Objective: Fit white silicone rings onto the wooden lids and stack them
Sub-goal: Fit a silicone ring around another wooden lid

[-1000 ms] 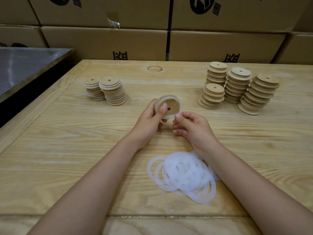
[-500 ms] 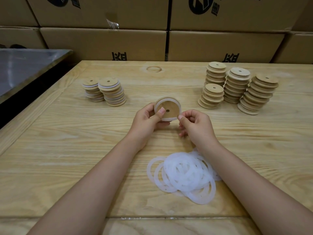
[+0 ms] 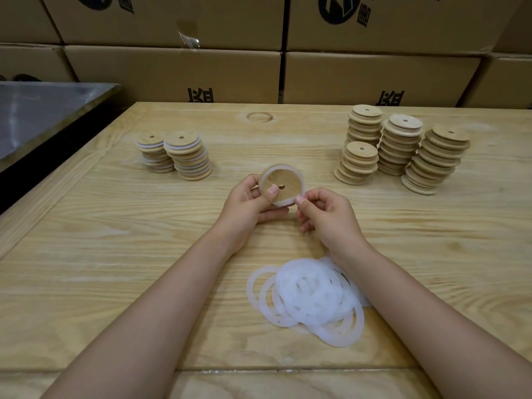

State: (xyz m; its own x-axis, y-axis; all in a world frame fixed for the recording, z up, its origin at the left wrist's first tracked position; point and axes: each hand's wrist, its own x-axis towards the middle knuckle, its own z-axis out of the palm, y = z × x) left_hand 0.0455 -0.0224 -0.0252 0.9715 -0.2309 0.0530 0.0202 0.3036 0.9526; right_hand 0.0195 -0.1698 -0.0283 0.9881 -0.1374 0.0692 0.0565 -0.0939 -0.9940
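Cropped black characters (image 3: 200, 95) and round logos (image 3: 336, 10) on cardboard boxes (image 3: 172, 73), none legible.

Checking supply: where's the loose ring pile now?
Head view: the ring pile lies on the table, near side, between the forearms, just nearer than the right hand.

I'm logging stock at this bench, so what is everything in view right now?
Round wooden lid: one, tan, held mid-table.
White silicone ring: one, white, on that lid's rim.
Loose silicone rings: overlapping pile, white, near table edge.
Ringed lid stacks: two, tan-and-white, far left.
Bare lid stacks: four, tan, far right.
Wooden table: one, pale, underneath.
Cardboard boxes: several, brown, behind table.
Metal surface: one, grey, left.
Left hand: one, grips lid.
Right hand: one, pinches ring.
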